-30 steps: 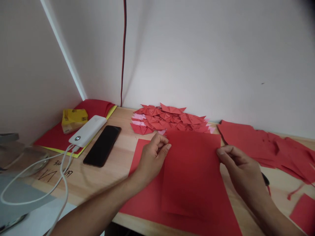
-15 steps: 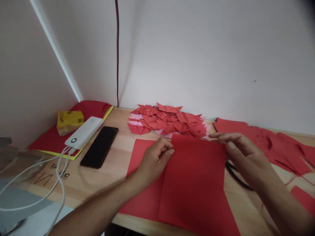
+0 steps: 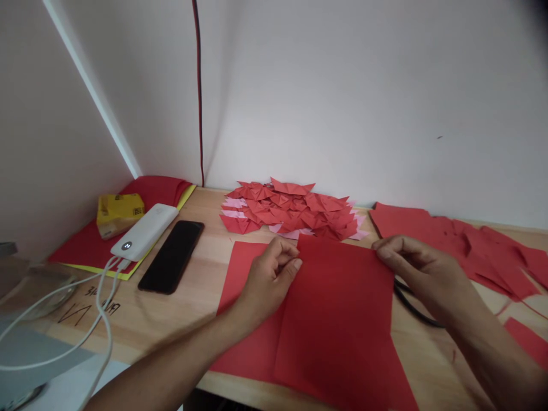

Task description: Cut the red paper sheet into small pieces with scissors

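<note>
A large sheet of red paper point(image 3: 338, 319) is raised in front of me at the near edge of the wooden table. My left hand point(image 3: 276, 268) pinches its upper left edge between thumb and fingers. At the upper right corner, the thumb and fingertips of my right hand point(image 3: 411, 260) are closed on the same sheet. Behind and to the left, another red sheet point(image 3: 244, 297) lies partly covered on the table. Just beyond the held sheet spreads a pile of folded red and pink paper pieces point(image 3: 291, 208).
To the left lie a black phone point(image 3: 172, 257), a white power bank point(image 3: 145, 231) with cables, and a yellow packet point(image 3: 120, 212) on red and yellow paper. Loose red paper pieces point(image 3: 462, 245) cover the back right. A black ring-shaped object point(image 3: 415, 308) shows behind the sheet's right edge.
The fingers of my right hand, stretched out before, have closed on the sheet's upper right corner. My left hand keeps its pinch. The view has shifted slightly.
</note>
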Demonstrator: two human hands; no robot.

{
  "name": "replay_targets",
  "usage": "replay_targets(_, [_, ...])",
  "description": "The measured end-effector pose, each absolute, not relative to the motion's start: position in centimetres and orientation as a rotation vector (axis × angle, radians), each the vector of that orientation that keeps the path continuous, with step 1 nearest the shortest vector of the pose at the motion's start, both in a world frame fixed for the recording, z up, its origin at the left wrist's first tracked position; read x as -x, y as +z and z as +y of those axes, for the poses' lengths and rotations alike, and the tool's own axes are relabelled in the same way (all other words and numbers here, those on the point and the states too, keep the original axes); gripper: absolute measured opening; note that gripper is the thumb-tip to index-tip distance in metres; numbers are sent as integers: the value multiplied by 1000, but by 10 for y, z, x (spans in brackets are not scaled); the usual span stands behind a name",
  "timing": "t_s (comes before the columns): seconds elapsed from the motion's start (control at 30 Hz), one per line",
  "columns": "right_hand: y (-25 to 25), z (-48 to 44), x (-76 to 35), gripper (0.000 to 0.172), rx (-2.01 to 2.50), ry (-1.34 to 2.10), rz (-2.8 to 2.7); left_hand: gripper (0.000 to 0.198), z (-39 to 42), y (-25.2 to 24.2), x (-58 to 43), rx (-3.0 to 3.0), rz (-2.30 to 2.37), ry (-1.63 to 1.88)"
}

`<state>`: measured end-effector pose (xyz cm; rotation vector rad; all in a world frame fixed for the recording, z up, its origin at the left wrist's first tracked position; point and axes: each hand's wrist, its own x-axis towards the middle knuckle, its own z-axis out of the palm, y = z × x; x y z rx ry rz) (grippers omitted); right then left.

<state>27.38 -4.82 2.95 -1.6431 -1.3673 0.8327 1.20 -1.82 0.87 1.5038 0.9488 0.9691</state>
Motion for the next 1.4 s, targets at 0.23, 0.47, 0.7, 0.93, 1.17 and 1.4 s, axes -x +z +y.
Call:
replay_targets(0.23, [32, -49, -268, 41, 1718, 791, -1352, 27, -23, 13, -11, -1662, 890, 1015])
replay_targets(0.47, [31, -51, -265, 40, 1717, 744, -1355, 26, -23, 15, -10, -1744, 924, 962])
replay_targets(0.7, [32, -51, -270, 36, 1605, 966, -1322, 25, -21, 15, -11, -1733, 971, 1018])
replay_targets(0.93, [26, -51, -271, 46, 1517, 1549, -1020, 25, -19, 17, -10, -1749, 966, 1045])
replay_targets(1.17, [25, -51, -256, 37, 1499, 1354, -957, 24, -17, 14, -10, -1704, 973, 1077])
replay_targets(1.4, [17, -51, -252, 43, 1542, 1131, -892, 24, -19, 12, -13, -1677, 1002, 1095])
